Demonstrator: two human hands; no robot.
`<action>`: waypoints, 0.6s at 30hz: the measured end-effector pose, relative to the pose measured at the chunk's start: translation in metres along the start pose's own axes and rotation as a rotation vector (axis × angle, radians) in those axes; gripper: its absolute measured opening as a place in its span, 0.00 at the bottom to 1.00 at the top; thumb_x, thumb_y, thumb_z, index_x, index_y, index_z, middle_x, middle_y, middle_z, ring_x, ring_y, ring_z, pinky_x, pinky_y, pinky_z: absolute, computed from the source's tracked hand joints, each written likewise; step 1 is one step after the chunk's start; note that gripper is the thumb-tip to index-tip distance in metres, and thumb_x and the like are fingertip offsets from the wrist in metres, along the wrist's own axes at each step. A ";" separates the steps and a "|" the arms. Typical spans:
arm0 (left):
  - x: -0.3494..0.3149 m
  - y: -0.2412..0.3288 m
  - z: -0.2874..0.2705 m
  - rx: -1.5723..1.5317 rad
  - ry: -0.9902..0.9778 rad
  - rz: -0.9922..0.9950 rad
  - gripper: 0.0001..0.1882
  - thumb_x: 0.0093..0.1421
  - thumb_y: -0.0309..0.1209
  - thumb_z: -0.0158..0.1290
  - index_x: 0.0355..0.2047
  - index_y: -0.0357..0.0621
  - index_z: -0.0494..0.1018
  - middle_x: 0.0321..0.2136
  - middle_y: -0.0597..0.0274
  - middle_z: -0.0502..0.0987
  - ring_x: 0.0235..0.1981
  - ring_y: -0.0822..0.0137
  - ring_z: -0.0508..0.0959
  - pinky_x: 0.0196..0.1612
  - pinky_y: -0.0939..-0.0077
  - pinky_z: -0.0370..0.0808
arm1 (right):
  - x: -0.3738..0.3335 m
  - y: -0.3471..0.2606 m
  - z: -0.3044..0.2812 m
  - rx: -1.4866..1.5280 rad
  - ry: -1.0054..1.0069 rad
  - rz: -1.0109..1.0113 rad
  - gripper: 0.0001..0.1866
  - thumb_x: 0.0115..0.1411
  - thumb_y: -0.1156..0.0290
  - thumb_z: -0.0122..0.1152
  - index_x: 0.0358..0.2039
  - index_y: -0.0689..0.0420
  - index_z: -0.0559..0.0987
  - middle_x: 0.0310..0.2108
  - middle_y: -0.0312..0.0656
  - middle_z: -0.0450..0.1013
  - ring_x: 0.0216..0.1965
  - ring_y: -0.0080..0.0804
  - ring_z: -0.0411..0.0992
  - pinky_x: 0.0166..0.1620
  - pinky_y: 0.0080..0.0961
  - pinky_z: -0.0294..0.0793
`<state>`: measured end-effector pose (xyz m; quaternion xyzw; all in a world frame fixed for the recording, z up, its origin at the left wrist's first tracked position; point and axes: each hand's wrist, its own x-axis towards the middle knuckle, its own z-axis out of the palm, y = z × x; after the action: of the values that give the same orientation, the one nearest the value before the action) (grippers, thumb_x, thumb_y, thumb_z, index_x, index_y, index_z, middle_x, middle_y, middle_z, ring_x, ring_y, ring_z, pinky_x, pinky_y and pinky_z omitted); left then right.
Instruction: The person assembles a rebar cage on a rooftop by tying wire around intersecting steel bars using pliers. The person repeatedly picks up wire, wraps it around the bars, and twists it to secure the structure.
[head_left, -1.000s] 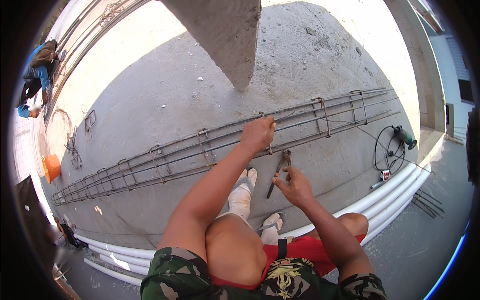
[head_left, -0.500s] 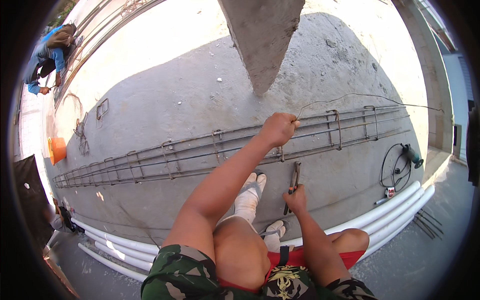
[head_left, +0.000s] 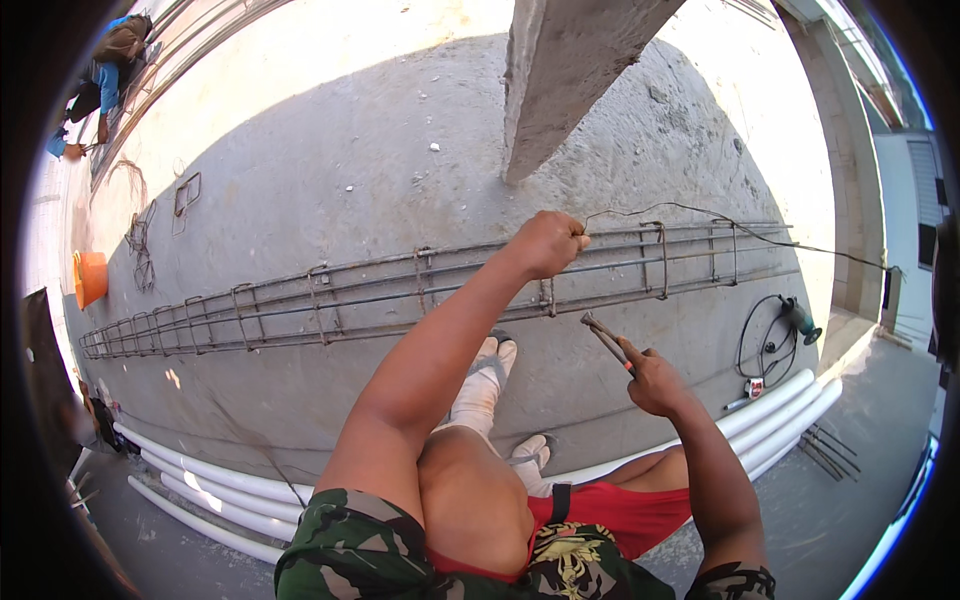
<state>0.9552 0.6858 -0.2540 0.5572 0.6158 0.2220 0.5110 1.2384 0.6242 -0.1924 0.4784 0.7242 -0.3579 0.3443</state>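
My left hand (head_left: 549, 245) is closed on the end of a thin tie wire (head_left: 690, 207), which trails away to the right in a loose bend. That hand is over a long rebar cage (head_left: 380, 290) of bars and rectangular stirrups lying on the concrete floor. To the right and nearer my body, my right hand (head_left: 657, 382) is wrapped round a pair of pincers (head_left: 606, 338). Their head points up and left toward the cage's near bar, apart from it. The pincers' handles are partly hidden by my fingers.
Long white pipes (head_left: 770, 420) lie at right, others (head_left: 220, 495) at left. A green angle grinder (head_left: 800, 318) with its cord rests on the floor. Beyond the cage stands a concrete column (head_left: 560, 90). An orange bucket (head_left: 90, 277) is far left, near another person (head_left: 110, 75) bending over.
My right hand has moved right and a little up, and the pincers have swung from upright to tilted up-left. My left hand keeps the wire. The view has shifted slightly.
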 end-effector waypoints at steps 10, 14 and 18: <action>0.000 -0.008 0.007 -0.069 0.057 0.016 0.14 0.59 0.37 0.54 0.32 0.37 0.79 0.25 0.44 0.78 0.28 0.49 0.77 0.35 0.60 0.72 | 0.062 -0.072 -0.055 -0.654 0.302 0.009 0.27 0.65 0.63 0.51 0.65 0.43 0.65 0.59 0.52 0.61 0.61 0.53 0.58 0.54 0.64 0.61; -0.001 -0.011 0.008 -0.075 0.088 0.021 0.13 0.59 0.36 0.54 0.32 0.37 0.80 0.25 0.44 0.78 0.28 0.48 0.77 0.35 0.60 0.71 | 0.062 -0.090 -0.060 -0.725 0.280 0.032 0.27 0.65 0.65 0.49 0.66 0.43 0.64 0.61 0.51 0.59 0.65 0.55 0.54 0.58 0.65 0.57; -0.002 -0.011 0.009 -0.095 0.091 0.009 0.13 0.59 0.36 0.54 0.32 0.37 0.80 0.25 0.44 0.78 0.29 0.48 0.78 0.35 0.60 0.72 | 0.063 -0.096 -0.060 -0.749 0.291 0.047 0.28 0.65 0.67 0.46 0.66 0.42 0.63 0.61 0.51 0.59 0.65 0.56 0.53 0.58 0.66 0.56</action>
<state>0.9573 0.6783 -0.2658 0.5243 0.6246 0.2785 0.5073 1.1193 0.6759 -0.1966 0.3820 0.8346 0.0103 0.3968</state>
